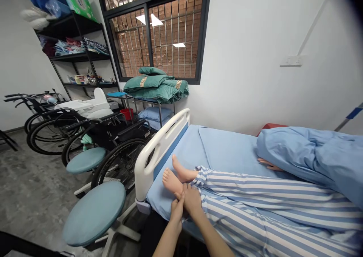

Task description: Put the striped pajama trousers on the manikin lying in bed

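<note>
In the head view, a figure in blue-and-white striped trousers lies on a bed, its two bare feet near the footboard. My right hand wraps over the ankle of the nearer foot, just below the trouser cuff. Close beside it, my left hand is closed at the heel of that same foot, its thumb against my right hand; its other fingers are partly hidden underneath. The farther foot rests on the sheet, untouched. A blue quilt covers the upper body, with one hand of the figure showing at its edge.
A white footboard borders the bed. Two round blue stools stand at the left, with wheelchairs behind them. Green folded bedding lies on a rack below the window. A black shelf holds cloths and packs.
</note>
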The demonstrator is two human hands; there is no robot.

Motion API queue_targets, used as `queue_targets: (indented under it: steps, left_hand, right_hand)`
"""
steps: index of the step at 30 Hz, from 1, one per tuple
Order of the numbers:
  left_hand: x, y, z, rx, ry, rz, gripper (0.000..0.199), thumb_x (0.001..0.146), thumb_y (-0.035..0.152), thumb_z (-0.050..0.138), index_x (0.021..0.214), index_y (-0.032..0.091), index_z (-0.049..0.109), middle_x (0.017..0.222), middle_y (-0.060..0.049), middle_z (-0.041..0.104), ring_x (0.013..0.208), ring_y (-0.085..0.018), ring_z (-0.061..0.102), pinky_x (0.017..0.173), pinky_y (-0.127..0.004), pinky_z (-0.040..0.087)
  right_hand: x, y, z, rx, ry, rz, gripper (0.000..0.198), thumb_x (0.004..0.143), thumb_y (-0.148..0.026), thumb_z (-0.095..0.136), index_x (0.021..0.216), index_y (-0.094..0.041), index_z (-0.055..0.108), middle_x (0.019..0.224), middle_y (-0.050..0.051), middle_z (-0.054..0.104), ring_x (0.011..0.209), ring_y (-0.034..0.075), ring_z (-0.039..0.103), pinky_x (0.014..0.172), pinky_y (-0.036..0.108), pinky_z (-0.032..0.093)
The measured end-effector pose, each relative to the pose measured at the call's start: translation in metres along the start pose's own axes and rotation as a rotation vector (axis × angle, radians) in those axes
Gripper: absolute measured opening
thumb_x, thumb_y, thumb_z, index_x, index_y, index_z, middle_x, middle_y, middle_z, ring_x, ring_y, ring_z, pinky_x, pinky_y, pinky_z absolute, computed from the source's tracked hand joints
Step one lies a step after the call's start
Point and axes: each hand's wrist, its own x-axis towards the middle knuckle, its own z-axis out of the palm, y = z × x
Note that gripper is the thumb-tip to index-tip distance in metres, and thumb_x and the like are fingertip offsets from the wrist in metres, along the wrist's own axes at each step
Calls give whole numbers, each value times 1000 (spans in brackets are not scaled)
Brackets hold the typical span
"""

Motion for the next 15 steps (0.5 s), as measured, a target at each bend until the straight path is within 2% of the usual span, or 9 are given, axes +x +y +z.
queue_targets:
  steps: [2,5,10,13,15]
  left_hand:
    - [-1,2,-7,11,-68,12,40,55,44,64,69,7,61,73,-14,64,77,-21,60,69,-25,48]
    - [-3,8,-7,41,-44,-26,40,50,45,67,62,7,59,69,-15,64,74,-22,60,65,-26,49]
    - [0,14,9,-13,12,-171,49,49,46,66,74,4,59,68,-16,63,70,-24,61,57,-27,50]
    - [6,13,18,-60,95,-272,52,52,45,65,82,3,57,68,-15,63,67,-24,61,54,-28,50]
    - [10,12,19,-71,108,-294,53,54,44,64,86,4,56,68,-14,63,66,-24,61,55,-30,50]
  right_hand:
    - [-4,-4,0,-9,34,10,45,77,-52,33,92,-14,50,87,16,57,81,26,55,69,36,37]
    - [-2,-3,1,17,-19,15,45,75,-53,36,95,-15,49,86,15,58,80,27,56,68,37,38]
    - [17,13,6,116,-194,-10,55,69,-58,40,105,-17,46,89,13,61,80,28,57,65,36,40]
    - [31,26,11,199,-349,-70,60,62,-61,46,103,-16,48,93,14,60,83,28,57,64,34,40]
    - [39,32,15,240,-418,-107,61,60,-59,50,101,-14,49,95,14,60,83,28,57,63,32,40]
